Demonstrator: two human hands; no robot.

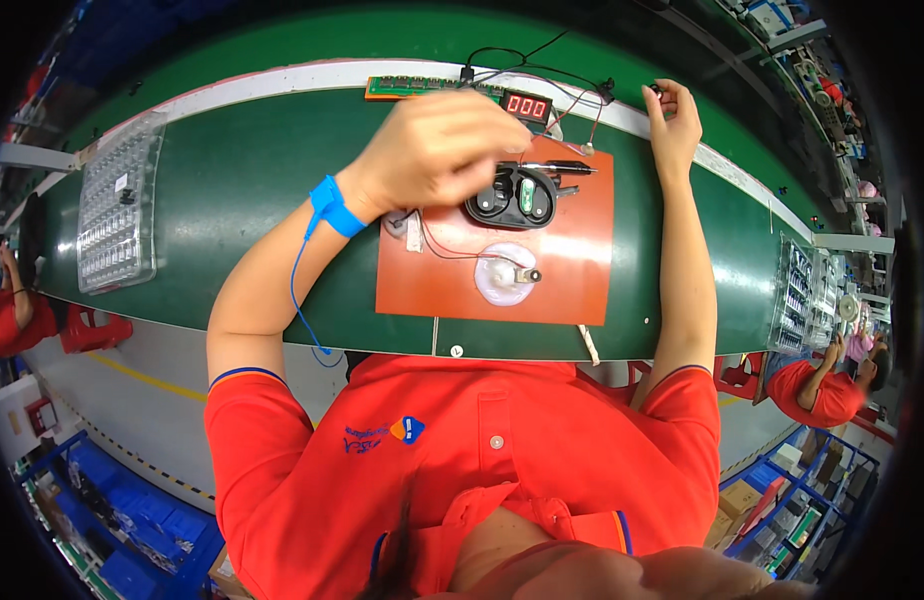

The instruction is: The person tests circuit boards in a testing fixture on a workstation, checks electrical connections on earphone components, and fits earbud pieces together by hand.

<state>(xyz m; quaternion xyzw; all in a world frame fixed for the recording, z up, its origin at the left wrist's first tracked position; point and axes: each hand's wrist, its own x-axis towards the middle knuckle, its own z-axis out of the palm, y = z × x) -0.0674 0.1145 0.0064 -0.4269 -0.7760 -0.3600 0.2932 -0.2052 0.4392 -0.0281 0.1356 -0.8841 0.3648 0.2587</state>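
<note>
My left hand (437,148), with a blue wrist strap (334,207) on its wrist, hovers over the upper left of an orange mat (422,285). Its fingers are curled but smeared by motion, so whatever they hold, if anything, cannot be made out. Just right of its fingertips lies an open black earbud charging case (510,222), with a green piece in one side. Further right, my right hand (676,130) is raised at the table's far edge, thumb and finger closed on a small dark part (656,91). A black pen-like tool (562,168) lies beyond the case.
A red digital display (527,106) and a green circuit strip (387,88) stand at the back, with loose wires around them. A round whitish pad (494,290) with a wired small part lies on the mat. Clear plastic trays (122,210) sit at both table ends.
</note>
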